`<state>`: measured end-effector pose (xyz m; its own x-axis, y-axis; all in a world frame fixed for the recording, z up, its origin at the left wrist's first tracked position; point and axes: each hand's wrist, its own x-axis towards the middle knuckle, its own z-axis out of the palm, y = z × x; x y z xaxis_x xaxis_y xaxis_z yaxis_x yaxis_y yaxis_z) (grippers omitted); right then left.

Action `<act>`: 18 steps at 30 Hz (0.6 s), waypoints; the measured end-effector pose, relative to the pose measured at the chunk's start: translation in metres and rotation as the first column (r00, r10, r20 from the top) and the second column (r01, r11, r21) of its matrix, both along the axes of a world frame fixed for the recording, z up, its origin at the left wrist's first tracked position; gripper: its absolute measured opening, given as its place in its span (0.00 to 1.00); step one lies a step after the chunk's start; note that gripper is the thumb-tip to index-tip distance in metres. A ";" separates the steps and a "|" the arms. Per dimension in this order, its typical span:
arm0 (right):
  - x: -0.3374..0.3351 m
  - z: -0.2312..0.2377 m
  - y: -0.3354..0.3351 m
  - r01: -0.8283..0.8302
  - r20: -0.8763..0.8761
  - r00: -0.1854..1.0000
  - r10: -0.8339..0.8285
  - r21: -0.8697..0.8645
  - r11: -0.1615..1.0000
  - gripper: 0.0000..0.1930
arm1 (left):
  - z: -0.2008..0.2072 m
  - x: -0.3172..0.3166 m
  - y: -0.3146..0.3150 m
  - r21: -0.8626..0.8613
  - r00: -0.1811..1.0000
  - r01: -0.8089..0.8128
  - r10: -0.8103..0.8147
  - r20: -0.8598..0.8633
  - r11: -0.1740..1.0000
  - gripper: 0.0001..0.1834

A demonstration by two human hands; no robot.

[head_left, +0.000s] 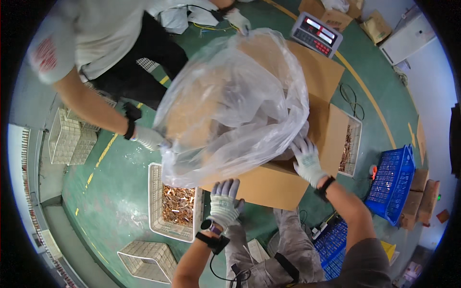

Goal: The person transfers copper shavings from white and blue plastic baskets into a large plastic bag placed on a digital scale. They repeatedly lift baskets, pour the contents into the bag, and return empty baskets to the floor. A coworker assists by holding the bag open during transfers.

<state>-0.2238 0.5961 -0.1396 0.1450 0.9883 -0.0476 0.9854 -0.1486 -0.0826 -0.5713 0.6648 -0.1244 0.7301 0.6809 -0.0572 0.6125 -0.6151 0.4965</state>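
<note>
Here, clear plastic bag (235, 101) lies over open cardboard box (317, 81), long axis slanting from lower left to upper right. Your left hand (224, 201) rests flat at box's near flap, fingers spread, gripping nothing. Your right hand (306, 158) presses bag's lower edge, fingers splayed. Co-worker's gloved hand (150, 138) pinches bag's left end. White crate (175, 204) below holds small brownish parts.

Big brown cardboard box (307, 110) at centre, flaps open, w/ clear plastic bag liner (235, 96) bulging out of it. Grey weighing scale (317, 34) w/ lit display behind it. Small cardboard boxes (355, 17) top right, more stacked (421, 197) at right edge
</note>
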 end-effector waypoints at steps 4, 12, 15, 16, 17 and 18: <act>0.064 -0.037 0.075 -0.414 0.207 0.889 0.409 -0.020 0.910 0.25 | -0.053 0.074 0.019 0.001 0.918 0.001 -0.001 -0.397 1.000 0.56; 0.175 -0.072 0.002 -0.515 -0.057 0.833 0.550 -0.441 0.735 0.07 | -0.130 0.156 0.031 -0.088 0.652 -0.015 -0.057 -0.756 0.996 0.32; 0.223 -0.046 -0.031 -0.478 -0.068 0.835 0.546 -0.581 0.658 0.09 | -0.113 0.189 -0.010 -0.207 0.640 0.191 -0.281 -0.715 0.960 0.17; 0.234 -0.033 -0.039 -0.409 -0.039 0.828 0.560 -0.724 0.555 0.10 | -0.102 0.198 -0.025 -0.238 0.734 0.215 -0.318 -0.600 0.947 0.15; 0.243 -0.021 -0.043 -0.346 -0.011 0.798 0.602 -0.826 0.444 0.10 | -0.087 0.207 -0.041 -0.234 0.807 0.276 -0.357 -0.471 0.932 0.13; 0.250 -0.009 -0.046 -0.352 0.034 0.797 0.603 -0.785 0.509 0.11 | -0.071 0.214 -0.057 -0.243 0.851 0.288 -0.364 -0.379 0.926 0.14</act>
